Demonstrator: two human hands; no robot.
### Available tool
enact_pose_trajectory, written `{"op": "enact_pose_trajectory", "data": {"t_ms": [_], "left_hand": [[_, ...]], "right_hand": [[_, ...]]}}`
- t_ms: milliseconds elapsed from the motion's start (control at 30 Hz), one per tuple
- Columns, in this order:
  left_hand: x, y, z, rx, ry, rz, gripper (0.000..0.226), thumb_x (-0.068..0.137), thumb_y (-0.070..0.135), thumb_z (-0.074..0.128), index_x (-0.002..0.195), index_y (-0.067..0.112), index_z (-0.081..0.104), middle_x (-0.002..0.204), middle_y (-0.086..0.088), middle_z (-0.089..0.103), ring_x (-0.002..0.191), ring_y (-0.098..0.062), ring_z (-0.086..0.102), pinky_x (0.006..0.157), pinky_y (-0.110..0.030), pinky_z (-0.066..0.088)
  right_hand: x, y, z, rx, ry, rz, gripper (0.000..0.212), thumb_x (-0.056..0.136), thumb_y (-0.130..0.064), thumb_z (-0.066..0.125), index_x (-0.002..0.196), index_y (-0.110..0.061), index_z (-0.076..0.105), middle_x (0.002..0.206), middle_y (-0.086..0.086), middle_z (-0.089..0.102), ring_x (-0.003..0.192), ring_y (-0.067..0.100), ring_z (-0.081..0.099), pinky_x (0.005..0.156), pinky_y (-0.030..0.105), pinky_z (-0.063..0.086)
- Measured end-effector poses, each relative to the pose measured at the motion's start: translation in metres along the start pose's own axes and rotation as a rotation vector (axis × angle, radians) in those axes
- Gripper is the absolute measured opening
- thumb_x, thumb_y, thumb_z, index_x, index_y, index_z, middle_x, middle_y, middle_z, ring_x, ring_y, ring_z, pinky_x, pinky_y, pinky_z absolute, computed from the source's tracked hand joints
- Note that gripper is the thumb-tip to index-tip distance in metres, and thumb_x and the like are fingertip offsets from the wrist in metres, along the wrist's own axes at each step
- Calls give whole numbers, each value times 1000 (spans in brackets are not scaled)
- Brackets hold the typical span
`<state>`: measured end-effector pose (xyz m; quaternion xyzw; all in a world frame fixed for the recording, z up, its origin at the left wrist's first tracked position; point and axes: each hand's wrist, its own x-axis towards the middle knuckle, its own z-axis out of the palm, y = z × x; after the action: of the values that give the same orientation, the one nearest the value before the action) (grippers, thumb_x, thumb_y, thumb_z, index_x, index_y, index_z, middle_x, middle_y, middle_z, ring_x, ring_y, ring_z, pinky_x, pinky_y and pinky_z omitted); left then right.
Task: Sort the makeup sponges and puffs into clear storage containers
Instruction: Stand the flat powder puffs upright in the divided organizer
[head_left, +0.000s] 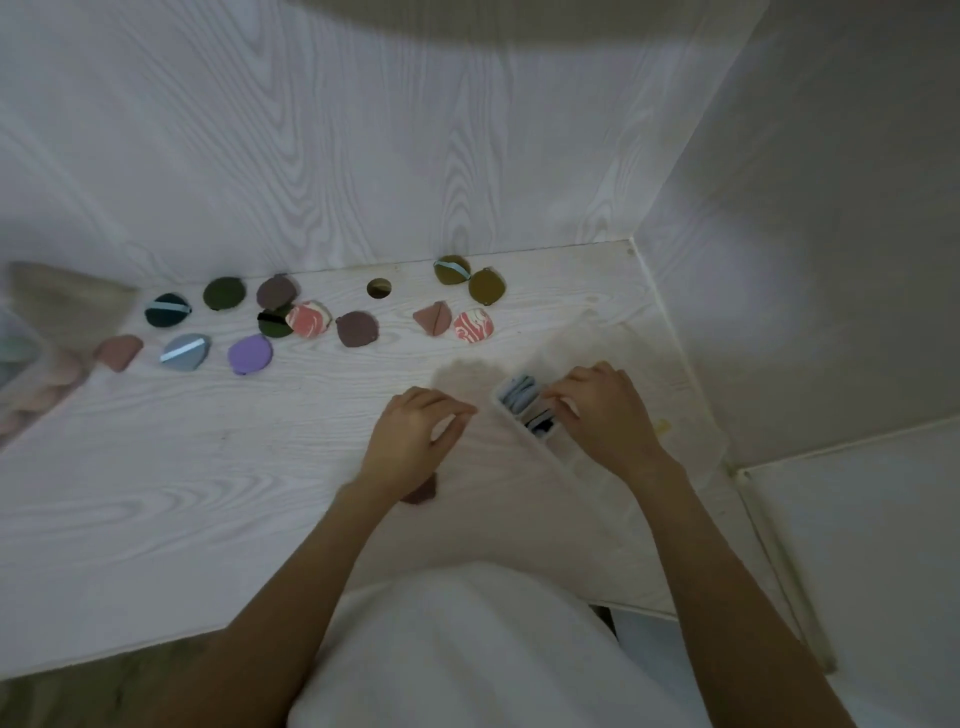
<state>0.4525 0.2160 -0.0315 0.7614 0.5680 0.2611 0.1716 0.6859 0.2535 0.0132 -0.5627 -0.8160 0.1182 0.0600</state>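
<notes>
The white wood-grain desk (208, 467) fills the view, set into a corner of pale walls; everything else is placed from the clear container (524, 415), a narrow tray lying slantwise on the desk toward the right, with grey-blue puffs (519, 396) standing packed at its far end and darker ones nearer; well beyond it and to its left, loose puffs lie scattered along the back wall, among them a purple puff (250, 354), a light blue puff (185, 352), a marbled pink puff (473, 325) and two olive puffs (470, 278); far left, at the desk edge, a second clear bin (26, 384) shows blurred pinkish shapes; the right hand (602, 415) rests over the container, its curled fingertips among the puffs inside, whether pinching one I cannot tell; the left hand (415, 436) hovers just left of the container, fingers loosely curled, holding nothing; a brownish puff (422, 491) lies beneath its wrist.
</notes>
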Motion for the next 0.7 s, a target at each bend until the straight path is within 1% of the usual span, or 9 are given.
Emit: {"op": "enact_pose_trajectory", "data": {"t_ms": [67, 167, 233, 333, 400, 500, 533, 600, 700], "left_hand": [[-11, -14, -18, -44, 59, -79, 33, 91, 38, 44, 101, 21, 71, 95, 4, 70, 89, -15, 60, 78, -30, 45], [-32, -42, -50, -37, 157, -177, 32, 91, 36, 45, 101, 19, 71, 95, 4, 70, 89, -13, 57, 80, -18, 40], [-48, -65, -72, 4, 196, -248, 30, 92, 33, 47, 102, 18, 70, 97, 3, 71, 89, -14, 58, 79, -14, 35], [-73, -107, -101, -2, 257, -482, 21, 93, 23, 54, 108, 17, 67, 102, -1, 69, 92, -18, 58, 77, -19, 36], [-85, -137, -115, -19, 279, -660, 25, 92, 21, 55, 115, 17, 63, 108, -3, 66, 96, -20, 59, 78, -25, 40], [-95, -182, -138, -22, 285, -866, 33, 90, 21, 56, 123, 15, 56, 118, -8, 60, 100, -23, 59, 83, -31, 44], [-95, -195, -145, -20, 271, -896, 35, 90, 21, 56, 125, 14, 54, 121, -10, 58, 101, -24, 59, 85, -32, 44], [-89, -215, -153, -7, 223, -885, 39, 91, 22, 55, 129, 13, 50, 127, -12, 54, 106, -26, 56, 89, -34, 43], [-72, -241, -158, 51, 147, -833, 45, 92, 26, 53, 135, 15, 44, 134, -12, 48, 116, -28, 49, 95, -36, 40]], "right_hand": [[3, -10, -11, 16, 35, -31, 26, 89, -23, 47, 95, -16, 71, 90, 5, 69, 83, 30, 56, 72, 33, 37], [17, -46, -24, 115, 77, -97, 24, 90, -21, 49, 98, -17, 71, 94, 2, 69, 86, 26, 57, 76, 35, 42], [31, -81, -23, 187, 41, -151, 20, 91, -18, 54, 105, -18, 69, 101, 0, 68, 93, 22, 57, 82, 35, 43], [60, -136, -5, 268, -98, -281, 21, 92, -20, 55, 110, -21, 67, 104, -3, 67, 99, 17, 56, 86, 31, 44], [83, -167, 19, 285, -194, -358, 22, 91, -19, 56, 110, -21, 67, 105, -3, 67, 100, 18, 56, 87, 30, 44], [124, -217, 57, 239, -325, -434, 26, 91, -17, 55, 114, -20, 65, 115, 1, 63, 107, 22, 54, 91, 31, 42], [138, -235, 68, 217, -352, -454, 27, 91, -17, 54, 116, -19, 64, 119, 3, 61, 110, 23, 53, 92, 33, 43], [164, -266, 85, 230, -379, -467, 29, 91, -14, 54, 118, -14, 62, 125, 6, 58, 115, 24, 51, 95, 35, 43], [202, -312, 109, 235, -379, -422, 30, 93, -17, 52, 122, -14, 59, 124, 9, 56, 110, 26, 53, 93, 37, 45]]}}
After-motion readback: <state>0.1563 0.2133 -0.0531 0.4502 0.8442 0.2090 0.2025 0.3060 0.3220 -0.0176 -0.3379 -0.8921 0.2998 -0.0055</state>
